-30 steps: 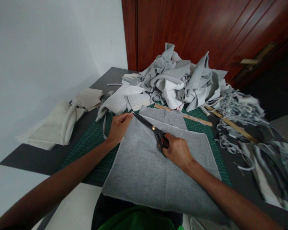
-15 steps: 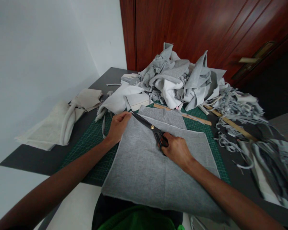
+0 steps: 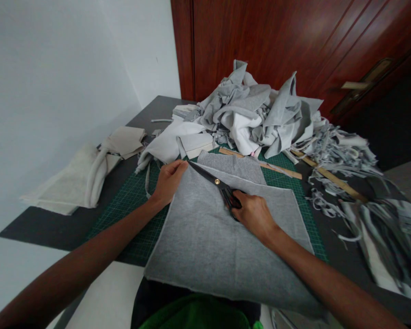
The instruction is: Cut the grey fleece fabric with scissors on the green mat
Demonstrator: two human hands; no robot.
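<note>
Grey cloth (image 3: 215, 242) lay spread over a green cutting mat (image 3: 126, 201), its near edge above the person's lap. Black scissors (image 3: 217, 182) slanted across its far part; the right hand (image 3: 255, 212) gripped their handles, while the left hand (image 3: 169, 182) pinched the far left corner, just beside the blade tips. Beyond sat a smaller grey piece (image 3: 231, 167), a wooden stick (image 3: 231, 152) and, farther back, a rumpled fabric pile (image 3: 246, 100) before a reddish-brown door (image 3: 260, 36).

No text, label, brand or number can be read, scissors (image 3: 217, 182) and cutting mat (image 3: 133, 192) included.
</note>
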